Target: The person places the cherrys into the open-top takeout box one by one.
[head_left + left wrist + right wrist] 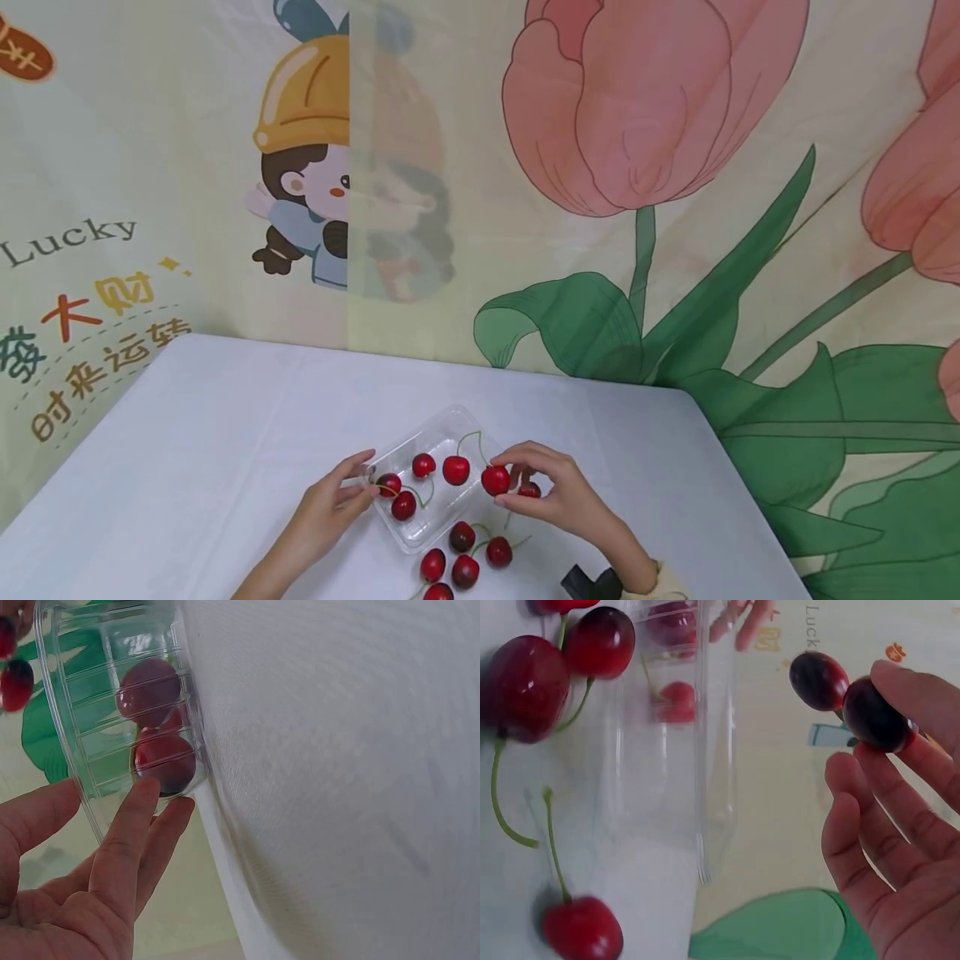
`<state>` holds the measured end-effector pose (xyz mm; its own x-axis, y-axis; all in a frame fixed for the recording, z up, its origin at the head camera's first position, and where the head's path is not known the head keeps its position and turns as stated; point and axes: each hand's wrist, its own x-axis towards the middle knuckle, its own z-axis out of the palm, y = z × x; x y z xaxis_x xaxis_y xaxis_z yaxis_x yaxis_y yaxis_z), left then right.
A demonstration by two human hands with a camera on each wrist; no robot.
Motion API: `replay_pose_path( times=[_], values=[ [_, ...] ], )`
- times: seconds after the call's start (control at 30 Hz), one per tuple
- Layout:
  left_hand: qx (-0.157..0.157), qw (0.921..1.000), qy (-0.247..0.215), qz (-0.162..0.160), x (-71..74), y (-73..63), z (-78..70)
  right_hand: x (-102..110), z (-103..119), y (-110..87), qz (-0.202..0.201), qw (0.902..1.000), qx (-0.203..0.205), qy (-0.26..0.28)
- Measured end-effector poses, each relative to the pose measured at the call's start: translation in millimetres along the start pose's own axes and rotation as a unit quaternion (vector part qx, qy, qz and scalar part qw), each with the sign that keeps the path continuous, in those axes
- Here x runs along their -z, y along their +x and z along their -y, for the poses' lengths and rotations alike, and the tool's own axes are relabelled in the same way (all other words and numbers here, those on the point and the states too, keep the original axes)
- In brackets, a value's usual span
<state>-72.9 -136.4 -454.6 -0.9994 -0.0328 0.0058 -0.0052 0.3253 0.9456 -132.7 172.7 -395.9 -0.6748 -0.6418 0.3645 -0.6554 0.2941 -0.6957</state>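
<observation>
A clear plastic container (431,533) sits on the table with several red cherries (403,505) inside. My left hand (330,504) grips its left rim, the thumb on the rim and the fingers against the outer wall in the left wrist view. Above the container's right side, my right hand (558,492) pinches a cherry (877,712) between thumb and fingers. Beside it hangs a second cherry (817,681), which a forked green stem appears to join to the pinched one. Partly hidden by the right hand, another cherry (529,490) appears to lie on the table.
Several loose cherries (465,572) with green stems lie on the white tablecloth (225,467) just in front of the container. A black object (592,583) shows at the right wrist. Behind the table hangs a printed curtain (420,325) with tulips and a cartoon figure.
</observation>
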Motion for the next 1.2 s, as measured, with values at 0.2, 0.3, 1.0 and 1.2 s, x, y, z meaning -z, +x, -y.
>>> replay_pose_path(
  times=[0.2, 0.3, 1.0, 1.2],
  values=[
    [-0.001, 0.9999, -0.005, -0.009, -0.5, -0.4, -1.3, -25, -6, 24.4, 0.025, 0.9993, -0.013, 0.023],
    [0.000, 0.9999, -0.007, -0.009, -1.1, -0.5, -1.9, -36, -9, 32.2, 0.036, 0.9990, -0.014, 0.022],
    [0.006, 1.0000, -0.005, -0.004, -0.5, -0.9, -5.9, -79, -16, 50.8, 0.114, 0.9776, -0.170, -0.049],
    [0.007, 0.9999, -0.005, -0.006, -1.4, -0.4, -6.6, -84, -16, 53.2, 0.112, 0.9721, -0.181, -0.098]
  ],
)
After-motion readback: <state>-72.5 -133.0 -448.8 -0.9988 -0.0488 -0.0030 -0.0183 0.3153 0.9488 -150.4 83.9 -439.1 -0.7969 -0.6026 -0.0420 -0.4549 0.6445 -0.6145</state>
